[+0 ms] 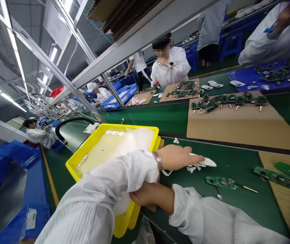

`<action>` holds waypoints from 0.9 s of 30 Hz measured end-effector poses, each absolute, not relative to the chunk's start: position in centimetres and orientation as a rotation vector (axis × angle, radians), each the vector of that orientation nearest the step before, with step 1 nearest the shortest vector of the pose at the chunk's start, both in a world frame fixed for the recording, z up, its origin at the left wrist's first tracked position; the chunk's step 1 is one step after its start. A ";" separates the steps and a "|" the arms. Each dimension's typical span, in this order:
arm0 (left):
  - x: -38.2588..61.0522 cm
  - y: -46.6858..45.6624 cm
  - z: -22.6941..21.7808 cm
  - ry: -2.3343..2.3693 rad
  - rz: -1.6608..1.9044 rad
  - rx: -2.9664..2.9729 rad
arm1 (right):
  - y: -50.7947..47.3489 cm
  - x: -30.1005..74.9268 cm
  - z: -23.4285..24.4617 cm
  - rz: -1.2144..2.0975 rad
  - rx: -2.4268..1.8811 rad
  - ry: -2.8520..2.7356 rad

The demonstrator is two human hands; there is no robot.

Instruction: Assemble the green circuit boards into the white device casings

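Left hand reaches across, fingers straight and close together, lying on a white piece on the green desk; whether they pinch it, cannot tell. Circuit board just beside. Right hand crosses beneath the left forearm against the yellow tray, fingers hidden, grip unreadable. White sheet lines the tray.

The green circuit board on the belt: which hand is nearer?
Left hand: nearer, just short of the green circuit board. Right hand: farther off, under the left arm, by the yellow tray.
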State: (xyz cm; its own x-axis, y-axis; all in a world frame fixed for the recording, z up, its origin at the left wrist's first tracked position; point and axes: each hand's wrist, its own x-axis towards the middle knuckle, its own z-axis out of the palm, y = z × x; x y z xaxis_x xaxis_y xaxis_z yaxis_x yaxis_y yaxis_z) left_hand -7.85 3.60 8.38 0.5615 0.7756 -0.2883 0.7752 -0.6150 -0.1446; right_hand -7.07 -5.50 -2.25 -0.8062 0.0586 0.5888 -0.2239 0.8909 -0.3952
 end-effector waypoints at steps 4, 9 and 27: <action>-6.4 6.1 5.3 -1.552 0.512 -2.651 | -5.6 -7.1 -2.4 0.679 0.148 -2.471; -6.7 6.7 2.6 -1.611 0.515 -2.662 | -5.7 -7.0 -2.8 0.736 0.172 -2.490; -35.1 0.3 8.8 -2.626 0.248 -1.577 | -5.9 -8.8 -5.2 0.262 0.135 -2.228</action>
